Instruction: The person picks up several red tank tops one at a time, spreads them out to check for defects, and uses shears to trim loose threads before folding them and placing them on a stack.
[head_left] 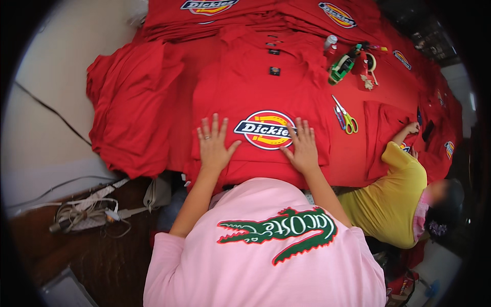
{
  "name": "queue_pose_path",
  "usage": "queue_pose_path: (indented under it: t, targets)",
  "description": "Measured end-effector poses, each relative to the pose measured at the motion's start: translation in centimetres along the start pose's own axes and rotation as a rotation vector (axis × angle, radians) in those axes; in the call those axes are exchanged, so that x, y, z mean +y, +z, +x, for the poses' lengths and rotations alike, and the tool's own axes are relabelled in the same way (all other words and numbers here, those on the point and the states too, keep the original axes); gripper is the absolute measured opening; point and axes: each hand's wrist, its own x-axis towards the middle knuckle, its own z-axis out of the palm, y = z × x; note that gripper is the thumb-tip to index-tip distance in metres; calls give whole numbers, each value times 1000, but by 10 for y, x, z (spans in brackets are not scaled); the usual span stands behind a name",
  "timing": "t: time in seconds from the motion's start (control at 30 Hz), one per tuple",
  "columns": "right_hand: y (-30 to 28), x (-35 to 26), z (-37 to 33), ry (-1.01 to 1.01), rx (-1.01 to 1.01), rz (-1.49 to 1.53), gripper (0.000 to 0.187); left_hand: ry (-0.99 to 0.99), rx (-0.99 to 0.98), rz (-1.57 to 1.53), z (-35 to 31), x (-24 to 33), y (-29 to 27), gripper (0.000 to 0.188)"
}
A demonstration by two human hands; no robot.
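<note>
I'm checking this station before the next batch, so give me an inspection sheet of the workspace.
Surface: table almost wholly covered in red cloth.
Job's things: red shirt with an oval printed emblem, laid flat on a stack.
Clutter: scissors, green tape dispenser, small bottle, more red shirt piles.
Hands: left hand and right hand flat, fingers spread, either side of the emblem; ring on the left.
Cables: tangled cords low on the left; a thin cable on the floor.
Surroundings: a person in a yellow top working at the right.
</note>
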Motion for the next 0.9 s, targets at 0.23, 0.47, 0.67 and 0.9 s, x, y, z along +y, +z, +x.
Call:
queue_pose_path:
  t: [0.23,0.47,0.67,0.9]
  targets:
    - [-2,57,15,125,75,23,89,-79,-47,34,15,4,-6,91]
    - [18,72,109,203,247,-50,72,187,-11,-116,117,12,13,80]
    - [27,119,185,349,312,-52,65,255,74,202,222,7,17,81]
    - [34,124,207,415,342,-109,66,232,100,183,260,8,18,82]
